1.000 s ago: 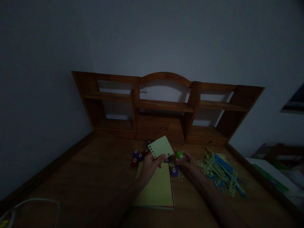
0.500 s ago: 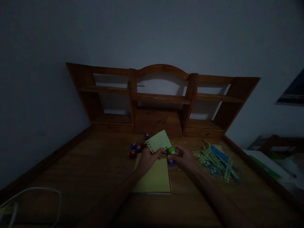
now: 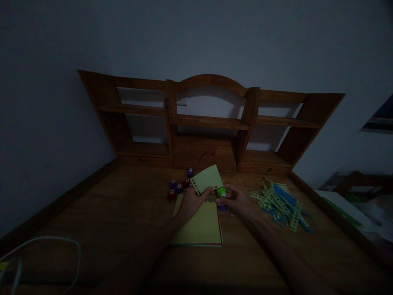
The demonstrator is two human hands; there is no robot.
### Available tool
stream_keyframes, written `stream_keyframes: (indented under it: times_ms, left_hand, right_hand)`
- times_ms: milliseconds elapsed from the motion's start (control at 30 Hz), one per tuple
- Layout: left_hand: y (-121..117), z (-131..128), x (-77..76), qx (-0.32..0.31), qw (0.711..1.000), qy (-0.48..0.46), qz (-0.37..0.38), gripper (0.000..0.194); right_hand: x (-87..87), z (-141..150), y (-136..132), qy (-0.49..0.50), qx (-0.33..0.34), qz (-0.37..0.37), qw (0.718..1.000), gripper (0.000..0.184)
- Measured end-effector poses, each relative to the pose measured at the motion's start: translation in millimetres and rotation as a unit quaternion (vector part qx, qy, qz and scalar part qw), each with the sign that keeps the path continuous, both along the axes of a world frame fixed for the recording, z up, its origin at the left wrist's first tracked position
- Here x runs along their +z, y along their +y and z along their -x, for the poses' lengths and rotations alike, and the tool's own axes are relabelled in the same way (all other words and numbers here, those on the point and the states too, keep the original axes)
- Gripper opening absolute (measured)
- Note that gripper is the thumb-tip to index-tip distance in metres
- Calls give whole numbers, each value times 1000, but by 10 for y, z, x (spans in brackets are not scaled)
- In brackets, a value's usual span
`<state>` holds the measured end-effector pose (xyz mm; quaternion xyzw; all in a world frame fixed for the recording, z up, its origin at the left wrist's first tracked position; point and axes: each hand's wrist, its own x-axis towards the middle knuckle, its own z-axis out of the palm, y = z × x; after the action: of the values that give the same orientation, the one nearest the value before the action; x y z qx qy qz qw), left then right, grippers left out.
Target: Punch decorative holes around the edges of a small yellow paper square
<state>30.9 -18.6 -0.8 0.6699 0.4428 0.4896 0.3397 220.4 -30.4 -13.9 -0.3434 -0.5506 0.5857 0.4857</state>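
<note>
My left hand (image 3: 190, 201) pinches a small pale yellow sheet (image 3: 208, 179) with a row of punched holes along its left edge, holding it tilted above the desk. My right hand (image 3: 236, 200) grips a small green craft punch (image 3: 220, 191) set against the sheet's lower right edge. Beneath both hands lies a stack of pale yellow paper (image 3: 201, 226) with a red edge. A purple punch (image 3: 222, 207) sits on the desk just under my right hand.
Several small red and purple punches (image 3: 178, 188) cluster left of the sheet. A heap of punched yellow and blue paper strips (image 3: 281, 201) lies at right. A wooden shelf unit (image 3: 208, 123) backs the desk. A white cable (image 3: 46, 246) loops at the near left.
My right hand has brought the green punch leftward onto the held sheet's edge. The camera view has tilted slightly; the sheet stays in my left hand.
</note>
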Motion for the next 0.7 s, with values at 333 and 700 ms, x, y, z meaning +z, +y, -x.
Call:
stream_keyframes:
  times_ms: [333, 700]
  left_hand:
    - [54, -14, -93, 9, 1000, -12, -18, 23]
    - [22, -30, -80, -9, 999, -41, -7, 21]
  right_hand:
    - [-1, 11, -7, -13, -6, 6, 1000, 43]
    - [9, 24, -12, -32, -15, 7, 999, 42]
